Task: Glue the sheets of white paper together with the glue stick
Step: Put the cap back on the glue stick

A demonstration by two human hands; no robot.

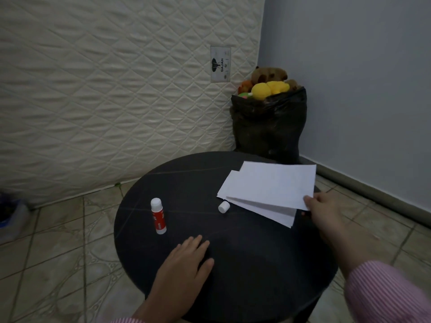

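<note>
left hand [186, 259] flat on round black table [245, 264], tiled floor [58, 252].

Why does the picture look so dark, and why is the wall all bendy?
Head view: the room light is dim, so the black table hides its own shadows, while the white paper and glue stick stand out. The wide lens curves the mattress edge. The right hand looks slightly soft.
</note>
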